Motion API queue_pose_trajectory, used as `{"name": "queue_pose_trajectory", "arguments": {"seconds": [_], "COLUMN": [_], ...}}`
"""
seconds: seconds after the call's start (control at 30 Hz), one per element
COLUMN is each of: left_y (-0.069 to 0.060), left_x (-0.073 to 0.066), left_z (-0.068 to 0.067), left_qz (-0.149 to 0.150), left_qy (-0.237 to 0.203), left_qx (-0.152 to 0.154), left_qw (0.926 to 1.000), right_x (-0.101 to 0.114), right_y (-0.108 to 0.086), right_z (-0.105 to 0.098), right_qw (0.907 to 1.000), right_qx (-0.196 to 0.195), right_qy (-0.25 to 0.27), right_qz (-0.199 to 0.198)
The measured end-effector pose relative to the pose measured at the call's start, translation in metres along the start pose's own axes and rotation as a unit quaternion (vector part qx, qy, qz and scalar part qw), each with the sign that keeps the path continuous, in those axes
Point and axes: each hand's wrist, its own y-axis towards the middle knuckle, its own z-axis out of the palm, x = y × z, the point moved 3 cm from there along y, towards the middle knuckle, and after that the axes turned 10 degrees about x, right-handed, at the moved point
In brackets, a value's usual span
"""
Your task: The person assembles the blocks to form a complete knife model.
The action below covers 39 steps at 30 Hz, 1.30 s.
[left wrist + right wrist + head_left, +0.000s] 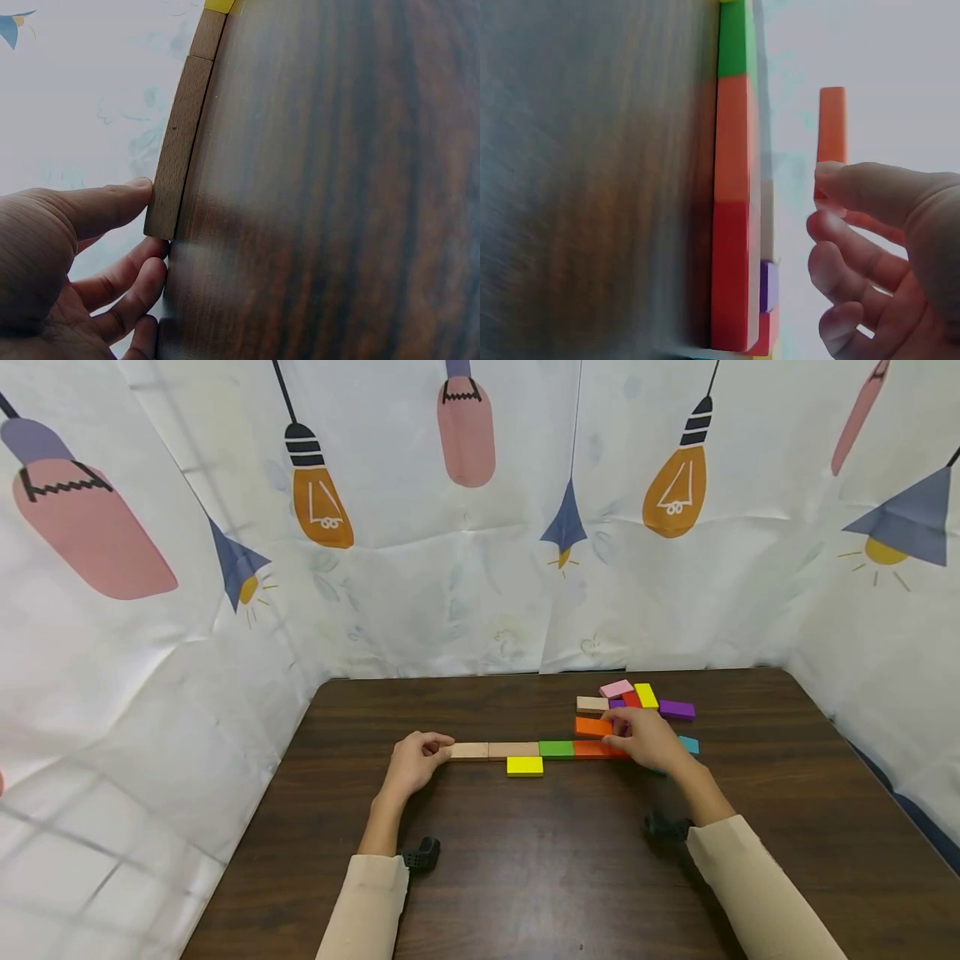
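A row of blocks lies on the table: a wooden block (pixel 469 752), a second wooden block (pixel 513 749), a green block (pixel 557 750), an orange block (pixel 733 142) and a red block (pixel 731 277). A yellow block (pixel 525 767) sits in front of the row. My left hand (pixel 417 762) holds the row's left end, thumb against the first wooden block (pixel 176 150) and fingertips at its end. Behind the row, my right hand (pixel 645 737) pinches another orange block (pixel 832 124) between thumb and fingers, raised above the row in the right wrist view.
Loose blocks lie beyond my right hand: a pink block (pixel 617 688), a yellow one, a purple block (pixel 677 711), a red one and a wooden block (pixel 592 704). A blue block (pixel 688 745) shows beside that hand. Patterned cloth (pixel 465 593) hangs behind the dark table (pixel 510 877).
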Motion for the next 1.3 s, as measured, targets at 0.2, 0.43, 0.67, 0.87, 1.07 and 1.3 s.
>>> {"name": "queue_pose_trajectory", "arguments": {"seconds": [0.2, 0.43, 0.67, 0.87, 1.07, 1.3], "left_y": [0.0, -0.001, -0.002, -0.001, -0.001, 0.0], "left_x": [0.0, -0.001, -0.003, -0.003, -0.001, 0.0], "left_z": [0.0, 0.0, -0.001, 0.0, 0.0, 0.0], "left_qz": [-0.001, -0.001, 0.001, -0.001, -0.003, -0.002], "left_qy": [-0.001, -0.001, -0.003, 0.0, -0.001, -0.001], "left_qx": [-0.001, -0.002, -0.003, -0.004, -0.002, -0.001], "left_qw": [1.0, 1.0, 1.0, 1.0, 1.0, 1.0], "right_x": [0.007, 0.016, 0.021, 0.02, 0.021, 0.022], "right_y": [-0.016, -0.023, -0.022, -0.019, -0.017, -0.017], "right_z": [0.016, 0.031, 0.04, 0.045, 0.048, 0.047], "right_qw": [0.9996, 0.9982, 0.9974, 0.9971, 0.9969, 0.9975], "right_qx": [0.017, 0.045, 0.066, 0.072, 0.078, 0.069], "right_qy": [0.002, -0.008, -0.007, -0.016, -0.015, 0.0], "right_qz": [-0.023, -0.039, -0.029, -0.017, -0.004, -0.012]}}
